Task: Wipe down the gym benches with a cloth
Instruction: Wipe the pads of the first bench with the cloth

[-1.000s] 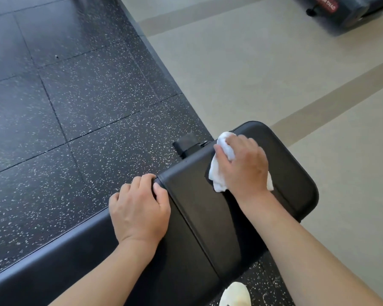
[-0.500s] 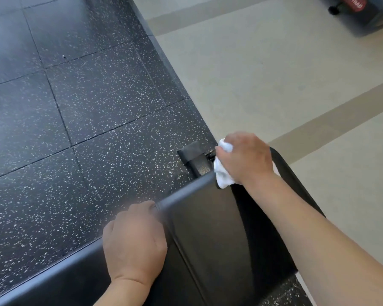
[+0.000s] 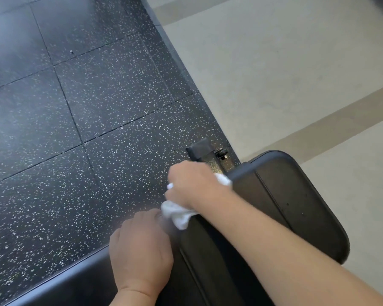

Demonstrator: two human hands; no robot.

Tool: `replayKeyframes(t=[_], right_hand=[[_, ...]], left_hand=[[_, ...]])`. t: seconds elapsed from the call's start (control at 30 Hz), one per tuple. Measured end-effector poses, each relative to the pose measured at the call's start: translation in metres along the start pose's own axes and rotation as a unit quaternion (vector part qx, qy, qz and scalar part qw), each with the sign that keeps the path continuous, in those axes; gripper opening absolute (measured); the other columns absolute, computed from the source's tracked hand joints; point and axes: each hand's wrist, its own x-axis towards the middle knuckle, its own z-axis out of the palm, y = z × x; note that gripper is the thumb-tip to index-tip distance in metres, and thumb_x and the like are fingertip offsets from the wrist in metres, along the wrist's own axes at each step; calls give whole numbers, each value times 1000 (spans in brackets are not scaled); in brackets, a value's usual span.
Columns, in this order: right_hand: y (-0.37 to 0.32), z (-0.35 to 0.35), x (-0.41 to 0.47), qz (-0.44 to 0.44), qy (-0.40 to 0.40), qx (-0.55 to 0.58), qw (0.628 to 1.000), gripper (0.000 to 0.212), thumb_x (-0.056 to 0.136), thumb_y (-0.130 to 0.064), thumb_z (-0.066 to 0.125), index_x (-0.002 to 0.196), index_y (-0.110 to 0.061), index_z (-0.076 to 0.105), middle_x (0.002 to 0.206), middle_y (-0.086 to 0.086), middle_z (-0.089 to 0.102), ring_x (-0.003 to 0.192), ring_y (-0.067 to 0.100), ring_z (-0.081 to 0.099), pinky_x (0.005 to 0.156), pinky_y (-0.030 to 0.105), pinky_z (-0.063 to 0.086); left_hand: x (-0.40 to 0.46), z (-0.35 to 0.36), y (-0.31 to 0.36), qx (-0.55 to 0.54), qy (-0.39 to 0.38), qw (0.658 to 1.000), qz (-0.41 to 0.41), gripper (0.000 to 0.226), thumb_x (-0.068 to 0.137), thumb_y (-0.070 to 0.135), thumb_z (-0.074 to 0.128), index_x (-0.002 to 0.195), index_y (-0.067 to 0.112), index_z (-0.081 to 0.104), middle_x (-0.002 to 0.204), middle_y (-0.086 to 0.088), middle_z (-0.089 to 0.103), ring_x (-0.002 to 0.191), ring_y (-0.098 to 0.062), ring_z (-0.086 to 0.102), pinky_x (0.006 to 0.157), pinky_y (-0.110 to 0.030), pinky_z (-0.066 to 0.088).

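Right hand [image 3: 194, 184] slid down the bench [image 3: 296, 202] edge gripping cloth [image 3: 177, 214]; left hand [image 3: 139, 250] grips bench.

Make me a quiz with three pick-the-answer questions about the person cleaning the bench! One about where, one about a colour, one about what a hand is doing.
1. Where is the cloth?
A. at the bench's left edge
B. flat on the beige floor
C. hanging from a hook

2. What colour is the cloth?
A. red
B. white
C. green

3. What is the right hand doing?
A. waving in the air
B. pointing up
C. gripping the cloth

Answers: 1 A, the cloth sits against the pad's left side beside the speckled floor. 2 B, it shows bright white. 3 C, the fingers curl around it, while the left hand rests on the bench.
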Motion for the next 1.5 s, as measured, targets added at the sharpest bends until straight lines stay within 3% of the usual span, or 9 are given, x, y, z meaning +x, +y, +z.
replayKeyframes(t=[0.13,0.23,0.37,0.53,0.77,0.83,0.93,1.2,1.5], right_hand=[[76,-42,-19,63,-13,-108,992,43,24,-34,49,60,-12,57,52,-7,55,47,12,44,45,20,28],[94,-52,-16,138,-11,-91,986,51,13,-34,41,57,-12,55,39,-15,49,40,17,43,42,19,28],[50,-31,3,116,-54,-46,991,23,50,-35,65,61,-16,60,52,-5,57,52,15,52,49,24,31],[-39,24,19,2,-64,7,998,22,81,-22,61,64,-20,48,64,-4,50,57,17,46,50,29,24],[21,5,-10,12,33,-52,998,26,89,-34,52,67,-21,47,76,-9,53,80,24,60,61,31,35],[61,-3,-38,-6,140,-117,983,30,96,-40,43,75,-21,54,79,-7,46,80,24,52,68,35,39],[90,13,-102,-7,341,-10,940,33,103,-38,54,78,-16,58,72,-1,44,69,25,41,62,42,37],[47,71,-129,0,429,-26,903,27,99,-31,62,79,-13,62,70,3,48,64,28,44,55,43,37],[15,48,-72,133,423,22,896,26,102,-38,44,101,-20,63,97,0,64,94,26,55,75,39,33]], left_hand=[[1,0,-1,-11,-28,1000,3,41,90,32,40,117,20,68,105,5,67,91,-26,61,85,-45,44],[2,-1,-3,-16,-45,999,3,41,90,33,40,118,20,68,105,5,67,92,-26,61,86,-45,45],[2,-2,-3,-20,-43,999,1,41,90,33,41,117,19,69,105,5,67,90,-26,61,86,-46,45],[1,0,-1,-17,-21,1000,-3,23,92,30,38,93,17,58,88,2,54,79,-27,53,79,-43,40],[0,3,-2,1,-18,1000,0,28,91,30,41,106,22,62,97,4,60,87,-27,56,83,-44,41],[-1,3,-2,4,-17,1000,0,30,91,31,41,109,22,63,98,3,60,88,-27,56,84,-45,41],[0,4,-3,3,-14,1000,-2,30,91,31,41,109,21,63,99,3,61,89,-27,56,84,-45,40],[3,-1,3,-10,-43,999,-18,37,93,31,34,109,19,65,100,3,63,90,-28,57,84,-45,42],[1,-3,6,9,-70,997,-27,62,89,43,12,122,22,61,119,0,64,109,-29,56,93,-47,38]])
